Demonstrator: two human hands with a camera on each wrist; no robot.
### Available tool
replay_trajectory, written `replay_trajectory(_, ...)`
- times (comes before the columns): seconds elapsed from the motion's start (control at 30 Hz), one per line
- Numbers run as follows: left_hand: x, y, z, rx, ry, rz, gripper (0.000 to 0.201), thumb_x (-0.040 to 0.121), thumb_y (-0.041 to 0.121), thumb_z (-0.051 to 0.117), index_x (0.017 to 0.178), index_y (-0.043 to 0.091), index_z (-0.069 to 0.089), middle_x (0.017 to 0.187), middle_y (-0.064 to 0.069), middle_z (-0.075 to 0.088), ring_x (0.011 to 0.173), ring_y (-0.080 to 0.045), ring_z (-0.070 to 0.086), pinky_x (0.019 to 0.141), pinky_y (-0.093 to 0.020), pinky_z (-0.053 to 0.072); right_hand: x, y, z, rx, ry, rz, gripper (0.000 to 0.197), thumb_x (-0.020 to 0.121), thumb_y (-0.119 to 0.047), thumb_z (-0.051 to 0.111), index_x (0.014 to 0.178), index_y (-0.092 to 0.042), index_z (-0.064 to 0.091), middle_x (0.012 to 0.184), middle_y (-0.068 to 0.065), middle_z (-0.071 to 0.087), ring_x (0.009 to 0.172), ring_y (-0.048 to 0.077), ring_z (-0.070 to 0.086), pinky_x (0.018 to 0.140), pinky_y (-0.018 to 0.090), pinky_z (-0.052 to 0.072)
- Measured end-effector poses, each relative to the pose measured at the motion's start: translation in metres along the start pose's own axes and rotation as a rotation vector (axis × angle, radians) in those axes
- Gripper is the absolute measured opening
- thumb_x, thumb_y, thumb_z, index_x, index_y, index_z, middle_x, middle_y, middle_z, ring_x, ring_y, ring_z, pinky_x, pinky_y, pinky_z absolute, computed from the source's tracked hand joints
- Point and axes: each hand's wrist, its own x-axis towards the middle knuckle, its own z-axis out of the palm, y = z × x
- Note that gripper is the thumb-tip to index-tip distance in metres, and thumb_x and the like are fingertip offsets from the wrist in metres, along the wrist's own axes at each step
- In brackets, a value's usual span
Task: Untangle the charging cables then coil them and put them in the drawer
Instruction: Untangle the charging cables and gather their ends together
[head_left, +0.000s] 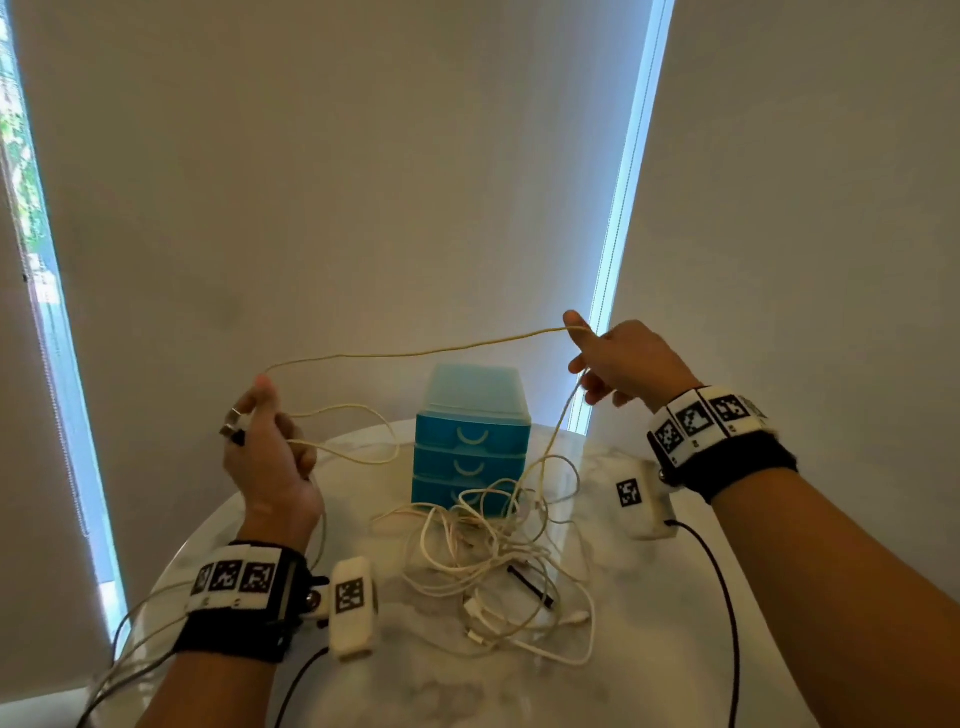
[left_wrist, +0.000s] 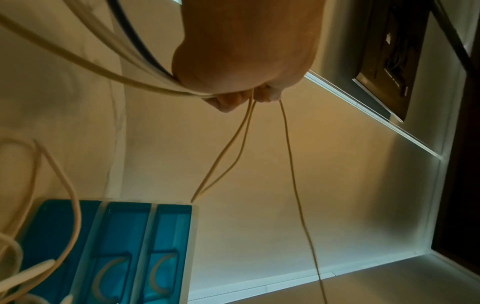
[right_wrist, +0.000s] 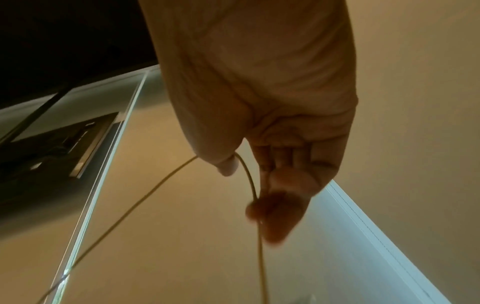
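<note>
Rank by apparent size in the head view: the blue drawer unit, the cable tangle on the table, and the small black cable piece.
1. Cable tangle, spread widest over the table.
2. Blue drawer unit, smaller in area, though it stands farther from the camera, so this order is unsure.
3. Black cable piece, clearly smallest.

Your cable (head_left: 415, 354), the one stretched between your hands, was a pale cream yellow, and the tangled cables (head_left: 498, 566) on the table were off-white to cream, with one short black lead (head_left: 530, 584) among them. The drawer unit (head_left: 471, 447) was bright turquoise blue with a paler, frosted blue top and whitish curved handles. Your table (head_left: 649, 623) was white marble with faint grey veining. Both of your wristbands (head_left: 727, 452) were black, carrying white blocks printed with black-and-white square marker patterns. The blinds (head_left: 363, 182) behind were plain beige, edged by light-blue strips of daylight.
</note>
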Motion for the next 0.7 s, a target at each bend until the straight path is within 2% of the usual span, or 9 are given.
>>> replay_trajectory(0.07, -0.002, -0.005, 0.001, 0.015, -0.031, -0.027, 0.015, 0.099, 0.043, 0.074, 0.103, 0.031, 0.065, 0.060, 0.012, 0.042, 0.052, -0.005, 0.032, 0.038, -0.021, 0.023, -0.003, -0.006, 0.000, 0.229, -0.130, 0.044, 0.082, 0.100, -0.080, 0.036, 0.105, -0.009, 0.076, 0.087, 0.008, 0.084, 0.081, 0.021, 0.083, 0.067, 0.029, 0.058)
replay_trajectory(0.13, -0.005, -0.010, 0.005, 0.068, -0.105, -0.062, 0.015, 0.100, 0.043, 0.072, 0.101, 0.028, 0.067, 0.060, 0.011, 0.039, 0.049, -0.005, 0.030, 0.037, -0.020, 0.021, -0.004, -0.014, 0.000, 0.535, -0.165, 0.013, 0.072, 0.104, -0.072, 0.041, 0.116, -0.009, 0.073, 0.101, 0.009, 0.084, 0.096, 0.023, 0.082, 0.077, 0.033, 0.063)
replay_trajectory(0.23, -0.007, -0.016, 0.008, 0.133, -0.212, -0.132, 0.014, 0.101, 0.038, 0.072, 0.095, 0.026, 0.067, 0.060, 0.009, 0.035, 0.048, -0.006, 0.026, 0.038, -0.022, 0.017, -0.001, -0.019, -0.001, 0.902, -0.106, -0.031, 0.027, 0.112, -0.017, 0.054, 0.129, -0.002, 0.069, 0.116, 0.015, 0.081, 0.111, 0.031, 0.078, 0.084, 0.035, 0.065)
replay_trajectory(0.3, -0.005, -0.016, 0.007, 0.175, -0.237, -0.171, 0.013, 0.100, 0.036, 0.073, 0.096, 0.025, 0.068, 0.061, 0.007, 0.034, 0.048, -0.007, 0.025, 0.039, -0.023, 0.017, 0.001, -0.017, 0.000, 1.158, -0.129, 0.029, 0.033, 0.105, 0.006, 0.045, 0.132, 0.005, 0.064, 0.124, 0.024, 0.076, 0.111, 0.035, 0.078, 0.083, 0.034, 0.066)
replay_trajectory(0.4, -0.002, -0.018, 0.006, 0.271, -0.258, -0.209, 0.013, 0.098, 0.033, 0.076, 0.100, 0.022, 0.070, 0.063, 0.006, 0.038, 0.049, -0.007, 0.027, 0.039, -0.022, 0.019, 0.008, -0.006, 0.001, 1.438, -0.024, 0.097, 0.029, 0.103, -0.005, 0.051, 0.129, 0.007, 0.058, 0.125, 0.025, 0.069, 0.106, 0.039, 0.080, 0.079, 0.036, 0.067)
replay_trajectory(0.5, -0.002, -0.022, 0.005, 0.412, -0.291, -0.242, 0.017, 0.097, 0.033, 0.078, 0.102, 0.019, 0.068, 0.062, 0.007, 0.041, 0.047, -0.007, 0.028, 0.038, -0.021, 0.022, 0.020, 0.009, 0.007, 1.256, 0.175, 0.149, 0.017, 0.101, 0.002, 0.055, 0.117, 0.008, 0.060, 0.120, 0.026, 0.068, 0.089, 0.031, 0.083, 0.065, 0.030, 0.065)
replay_trajectory(0.6, 0.002, -0.026, 0.004, 0.550, -0.259, -0.230, 0.023, 0.098, 0.034, 0.076, 0.105, 0.014, 0.068, 0.064, 0.005, 0.046, 0.047, -0.007, 0.032, 0.039, -0.021, 0.027, 0.036, 0.033, 0.023, 1.126, 0.282, 0.279, 0.011, 0.100, 0.011, 0.049, 0.100, 0.003, 0.057, 0.101, 0.022, 0.064, 0.079, 0.028, 0.078, 0.062, 0.031, 0.065)
replay_trajectory(0.67, 0.004, -0.028, 0.002, 0.597, -0.280, -0.228, 0.027, 0.103, 0.034, 0.068, 0.108, 0.008, 0.072, 0.068, 0.003, 0.048, 0.048, -0.007, 0.034, 0.040, -0.021, 0.028, 0.050, 0.049, 0.035, 0.938, 0.330, 0.341, 0.011, 0.100, 0.002, 0.057, 0.110, 0.001, 0.056, 0.113, 0.025, 0.064, 0.098, 0.033, 0.073, 0.077, 0.034, 0.065)
replay_trajectory(0.7, 0.003, -0.028, 0.002, 0.618, -0.301, -0.225, 0.028, 0.106, 0.033, 0.064, 0.109, 0.007, 0.074, 0.069, 0.002, 0.048, 0.048, -0.007, 0.034, 0.040, -0.021, 0.028, 0.056, 0.052, 0.043, 0.842, 0.388, 0.369, 0.037, 0.096, -0.003, 0.065, 0.130, 0.005, 0.052, 0.131, 0.029, 0.060, 0.117, 0.040, 0.068, 0.090, 0.040, 0.063)
